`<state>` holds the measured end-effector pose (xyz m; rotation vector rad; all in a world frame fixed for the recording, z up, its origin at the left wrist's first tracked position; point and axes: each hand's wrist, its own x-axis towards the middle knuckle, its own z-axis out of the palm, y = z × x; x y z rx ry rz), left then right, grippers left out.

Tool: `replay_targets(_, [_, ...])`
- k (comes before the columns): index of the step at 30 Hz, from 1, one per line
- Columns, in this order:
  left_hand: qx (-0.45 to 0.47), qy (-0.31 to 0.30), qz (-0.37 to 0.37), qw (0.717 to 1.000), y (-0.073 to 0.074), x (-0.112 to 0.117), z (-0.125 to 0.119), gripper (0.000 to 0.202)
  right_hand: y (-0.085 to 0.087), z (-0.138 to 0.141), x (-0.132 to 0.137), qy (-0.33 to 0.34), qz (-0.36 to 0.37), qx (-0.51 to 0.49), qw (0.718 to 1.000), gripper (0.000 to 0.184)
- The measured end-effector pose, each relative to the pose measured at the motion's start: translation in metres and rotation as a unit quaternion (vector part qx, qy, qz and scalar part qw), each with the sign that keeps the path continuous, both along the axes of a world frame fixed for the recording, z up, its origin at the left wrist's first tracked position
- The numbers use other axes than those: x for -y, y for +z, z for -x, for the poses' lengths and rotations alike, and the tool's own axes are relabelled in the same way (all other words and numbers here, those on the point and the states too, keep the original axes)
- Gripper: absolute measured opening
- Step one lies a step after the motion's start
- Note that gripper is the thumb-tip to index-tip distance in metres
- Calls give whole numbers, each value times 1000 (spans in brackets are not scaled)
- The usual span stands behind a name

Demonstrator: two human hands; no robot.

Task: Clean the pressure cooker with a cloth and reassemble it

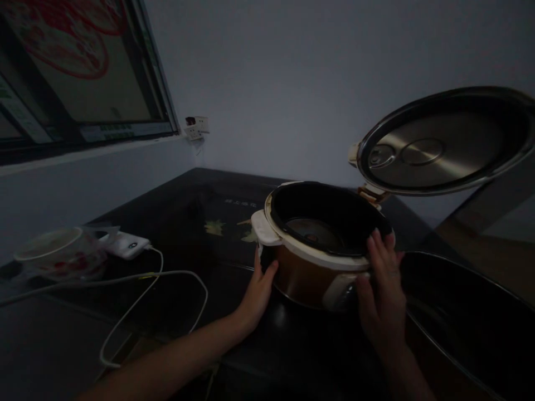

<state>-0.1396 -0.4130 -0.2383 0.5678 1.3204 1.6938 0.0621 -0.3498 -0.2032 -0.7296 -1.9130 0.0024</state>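
A rice cooker (303, 274) with a brown body and a pale rim stands on the dark tabletop, tilted slightly in my view. Its lid (443, 150) is swung up at the back right, metal inner side showing. Inside the dark cavity, a round disc with a small central spot shows faintly. My left hand (259, 292) grips the cooker's left side below the pale handle, some fingers hidden behind it. On the right, my right hand (382, 289) holds the cooker's side, with fingers stretched over the rim and the thumb near the front panel.
A large dark pan or basin (468, 323) is close beside my right hand. To the left lie a white power bank (127, 245), a looping white cable (184, 273) and a bowl in a plastic bag (62, 256). Behind are a wall, sockets (196, 128) and a window (96, 83).
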Motion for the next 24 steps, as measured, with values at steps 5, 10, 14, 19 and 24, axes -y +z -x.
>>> replay_targets(5, [91, 11, 2, 996, 14, 21, -22, 52, -14, -2, 27, 19, 28, -70, 997, 59])
replay_targets(10, [212, 29, 49, 976, 11, 58, -38, 48, -39, -7, 66, 53, 53, -91, 993, 57])
replay_targets(14, [208, -21, 71, 975, 2, 81, -41, 52, -44, -13, 83, 78, 93, -88, 989, 55])
replay_targets(19, [135, -69, 104, 983, 13, 84, -55, 58, -52, -23, 88, 94, 268, -217, 934, 42])
replay_targets(24, [24, -129, 80, 988, 26, 74, -82, 47, -81, -16, 90, 204, 286, -291, 890, 45])
